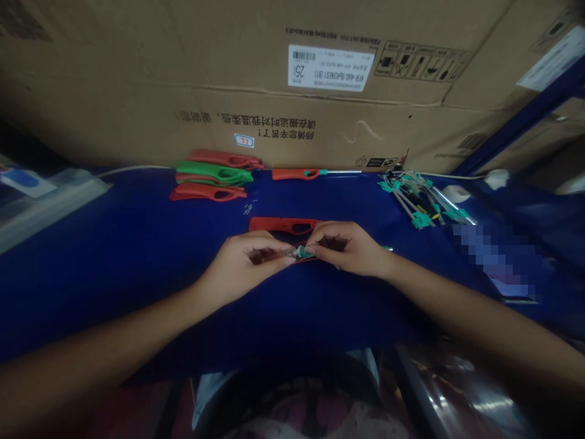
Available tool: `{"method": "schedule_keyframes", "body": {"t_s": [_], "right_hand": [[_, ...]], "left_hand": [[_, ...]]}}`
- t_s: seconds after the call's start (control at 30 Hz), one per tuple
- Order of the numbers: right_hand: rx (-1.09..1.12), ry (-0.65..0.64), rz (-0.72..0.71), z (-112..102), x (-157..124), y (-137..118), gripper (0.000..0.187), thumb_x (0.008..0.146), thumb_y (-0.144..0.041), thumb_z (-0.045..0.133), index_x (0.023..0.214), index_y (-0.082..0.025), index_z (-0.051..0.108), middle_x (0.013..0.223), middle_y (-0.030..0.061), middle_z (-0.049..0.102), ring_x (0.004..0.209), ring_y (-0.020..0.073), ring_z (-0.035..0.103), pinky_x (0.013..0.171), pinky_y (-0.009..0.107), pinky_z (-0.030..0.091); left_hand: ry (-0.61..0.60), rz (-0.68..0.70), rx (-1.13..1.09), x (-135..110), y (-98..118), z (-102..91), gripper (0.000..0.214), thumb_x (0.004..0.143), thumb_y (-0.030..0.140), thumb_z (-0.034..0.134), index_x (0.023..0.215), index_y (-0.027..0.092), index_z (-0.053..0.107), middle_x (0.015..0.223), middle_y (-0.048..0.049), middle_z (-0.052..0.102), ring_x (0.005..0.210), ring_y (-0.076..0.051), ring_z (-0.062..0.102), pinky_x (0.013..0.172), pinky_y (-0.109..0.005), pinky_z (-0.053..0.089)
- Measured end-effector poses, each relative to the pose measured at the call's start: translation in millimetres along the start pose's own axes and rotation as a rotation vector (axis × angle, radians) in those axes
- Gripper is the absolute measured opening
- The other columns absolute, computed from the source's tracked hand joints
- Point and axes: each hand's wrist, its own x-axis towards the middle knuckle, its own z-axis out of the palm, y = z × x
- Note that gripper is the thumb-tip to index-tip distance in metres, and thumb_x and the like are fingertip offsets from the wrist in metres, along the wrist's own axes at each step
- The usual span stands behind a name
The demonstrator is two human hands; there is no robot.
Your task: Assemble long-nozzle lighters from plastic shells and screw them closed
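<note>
My left hand (249, 259) and my right hand (350, 247) meet at the middle of the blue table (137, 256), fingers curled. Together they pinch a small part (301, 252) with green, white and red on it. A thin metal tube sticks out to the right past my right hand. Just behind my fingers lies a red plastic lighter shell (283, 225), flat on the table.
A stack of red and green shells (212, 175) lies at the back left. An assembled red lighter (315, 174) rests against the cardboard boxes (274, 91). A heap of metal tubes with green ends (423, 198) sits at the back right. A clear bag (50, 195) lies far left.
</note>
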Motion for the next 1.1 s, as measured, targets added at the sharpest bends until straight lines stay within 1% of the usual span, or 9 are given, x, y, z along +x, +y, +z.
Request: {"method": "schedule_keyframes", "body": {"t_s": [0.1,0.27,0.43,0.67,0.87,1.1], "right_hand": [[-0.016,0.011,-0.004,0.7,0.2,1.9,0.015,0.091,-0.029,0.067,0.089,-0.014,0.071,0.087,0.0055,0.067,0.073,0.0118,0.062,0.064,0.025,0.049],[-0.011,0.011,0.006,1.5,0.9,3.1,0.016,0.091,-0.030,0.067,0.089,-0.014,0.072,0.089,0.0060,0.068,0.074,0.0125,0.062,0.065,0.026,0.049],[-0.001,0.016,0.004,2.5,1.1,3.3,0.017,0.091,-0.030,0.066,0.090,-0.014,0.072,0.089,0.0069,0.069,0.076,0.0140,0.064,0.069,0.028,0.051],[0.006,0.009,0.001,3.0,1.2,3.7,0.015,0.092,-0.028,0.065,0.091,-0.015,0.072,0.089,0.0065,0.070,0.078,0.0138,0.065,0.071,0.027,0.052],[-0.022,-0.011,0.001,3.5,1.9,2.1,0.015,0.092,-0.026,0.064,0.091,-0.014,0.072,0.086,0.0064,0.070,0.075,0.0135,0.064,0.067,0.026,0.050],[-0.027,-0.016,-0.021,4.3,2.0,3.5,0.013,0.093,-0.024,0.064,0.091,-0.014,0.072,0.086,0.0060,0.071,0.075,0.0133,0.065,0.068,0.026,0.051]], "left_hand": [[0.006,0.007,-0.009,0.3,0.6,0.7,0.015,0.079,0.028,0.079,0.092,0.021,0.081,0.086,-0.0042,0.074,0.068,-0.014,0.064,0.060,-0.024,0.050],[0.014,0.017,-0.016,0.7,1.5,1.8,0.015,0.078,0.029,0.079,0.090,0.021,0.081,0.086,-0.0046,0.074,0.068,-0.014,0.066,0.060,-0.025,0.051],[0.027,0.023,-0.016,0.7,0.4,1.9,0.015,0.077,0.028,0.080,0.090,0.020,0.081,0.085,-0.0044,0.074,0.066,-0.013,0.064,0.058,-0.024,0.050],[0.024,0.018,-0.029,0.2,0.5,1.7,0.015,0.078,0.027,0.080,0.092,0.021,0.081,0.085,-0.0040,0.075,0.066,-0.012,0.064,0.059,-0.023,0.050],[0.013,0.007,-0.002,0.1,1.8,2.5,0.017,0.079,0.030,0.080,0.092,0.020,0.082,0.084,-0.0045,0.074,0.064,-0.012,0.063,0.056,-0.023,0.048],[-0.012,0.028,-0.001,0.6,-1.5,3.3,0.014,0.081,0.028,0.078,0.092,0.020,0.082,0.084,-0.0036,0.073,0.066,-0.012,0.064,0.058,-0.022,0.048]]}}
